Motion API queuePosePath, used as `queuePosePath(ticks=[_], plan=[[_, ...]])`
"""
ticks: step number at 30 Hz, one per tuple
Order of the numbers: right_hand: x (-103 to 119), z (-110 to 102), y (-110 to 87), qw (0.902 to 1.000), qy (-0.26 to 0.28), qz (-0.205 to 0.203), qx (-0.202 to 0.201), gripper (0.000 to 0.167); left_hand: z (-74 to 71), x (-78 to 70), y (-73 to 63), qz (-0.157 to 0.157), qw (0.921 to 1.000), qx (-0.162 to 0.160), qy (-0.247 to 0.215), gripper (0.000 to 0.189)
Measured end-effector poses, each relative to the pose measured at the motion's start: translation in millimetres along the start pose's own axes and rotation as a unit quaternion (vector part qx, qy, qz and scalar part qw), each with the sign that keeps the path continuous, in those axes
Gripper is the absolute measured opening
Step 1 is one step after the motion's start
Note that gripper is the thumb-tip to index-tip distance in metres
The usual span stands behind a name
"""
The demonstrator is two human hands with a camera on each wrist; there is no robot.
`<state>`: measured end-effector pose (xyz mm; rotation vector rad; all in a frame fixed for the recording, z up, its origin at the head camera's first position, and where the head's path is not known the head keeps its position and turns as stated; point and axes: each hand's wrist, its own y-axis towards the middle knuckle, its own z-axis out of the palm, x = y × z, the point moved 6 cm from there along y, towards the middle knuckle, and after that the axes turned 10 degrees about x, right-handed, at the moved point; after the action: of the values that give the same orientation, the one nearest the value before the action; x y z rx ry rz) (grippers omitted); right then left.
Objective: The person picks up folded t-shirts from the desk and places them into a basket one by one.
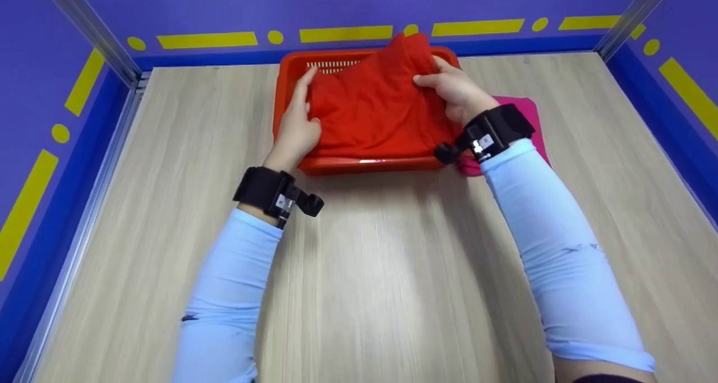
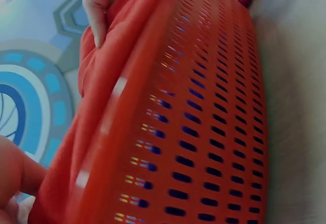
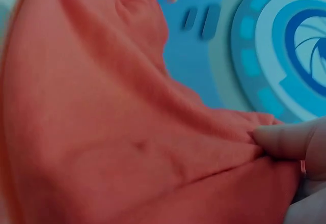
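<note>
A red cloth (image 1: 370,108) lies bunched in a red plastic basket (image 1: 320,167) and fills most of it; I cannot tell whether it is a garment. My right hand (image 1: 454,88) pinches its raised right corner between thumb and fingers, a grip also plain in the right wrist view, where folds run toward the thumb (image 3: 282,141). At the cloth's left edge is my left hand (image 1: 294,128), index finger straight and thumb touching the fabric. The left wrist view shows the basket's slotted front wall (image 2: 214,127) and the cloth above its rim.
A pink flat cloth-like item (image 1: 524,116) lies on the wooden table (image 1: 370,271) right of the basket, partly under my right wrist. Purple walls (image 1: 235,7) with yellow marks and metal corner posts enclose the table's back and sides.
</note>
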<state>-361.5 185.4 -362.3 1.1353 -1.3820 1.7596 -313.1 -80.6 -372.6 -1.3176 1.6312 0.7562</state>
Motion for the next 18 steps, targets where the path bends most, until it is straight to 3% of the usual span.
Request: queuePosePath(ticks=[4, 8, 11, 15, 18], plan=[[-3.8, -4.9, 13.7, 0.9987, -0.044, -0.024, -0.009, 0.068, 7.5, 7.8, 7.1, -0.018, 0.9948, 0.002, 0.101, 0.068], [-14.4, -9.8, 15.4, 0.9996, -0.028, -0.007, 0.003, 0.066, 19.8, 15.0, 12.5, -0.071, 0.9776, 0.063, 0.187, 0.059], [-19.5, -11.9, 12.8, 0.9995, -0.024, 0.018, 0.010, 0.066, 24.9, 19.1, 13.5, -0.107, 0.9653, 0.099, 0.217, 0.054], [-17.6, -11.9, 9.3, 0.9953, -0.091, 0.026, 0.020, 0.069, 25.9, 21.3, 14.6, -0.124, 0.9563, 0.113, 0.239, 0.053], [-20.3, -11.0, 7.0, 0.9856, -0.158, 0.057, 0.024, 0.064, 28.1, 22.4, 15.5, -0.125, 0.9499, 0.131, 0.255, 0.050]])
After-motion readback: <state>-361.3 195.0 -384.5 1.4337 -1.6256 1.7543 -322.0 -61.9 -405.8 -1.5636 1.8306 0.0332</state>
